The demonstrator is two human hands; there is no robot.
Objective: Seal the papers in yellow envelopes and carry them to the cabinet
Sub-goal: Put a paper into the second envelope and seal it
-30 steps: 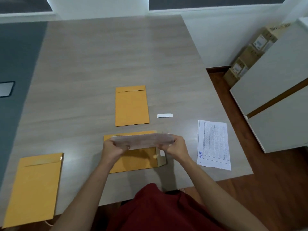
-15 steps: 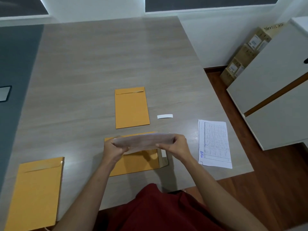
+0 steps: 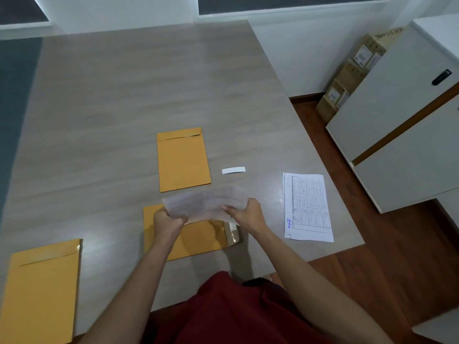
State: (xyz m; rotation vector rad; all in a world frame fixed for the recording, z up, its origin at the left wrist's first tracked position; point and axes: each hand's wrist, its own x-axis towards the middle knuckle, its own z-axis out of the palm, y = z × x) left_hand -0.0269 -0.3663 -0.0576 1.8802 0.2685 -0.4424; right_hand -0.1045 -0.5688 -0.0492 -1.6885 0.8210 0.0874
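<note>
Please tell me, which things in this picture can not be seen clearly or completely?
- Held papers, head view: motion blur hides the print.
- Envelope under the hands: left hand, right hand and the papers cover its upper part.
- Near-left envelope: cut off by the frame's edge.
- Printed sheet: its text is too small to read.
- Box labels: too small to read.

Dim overhead light — warped edges

dark red garment [image 3: 238, 311], bare forearms
</note>
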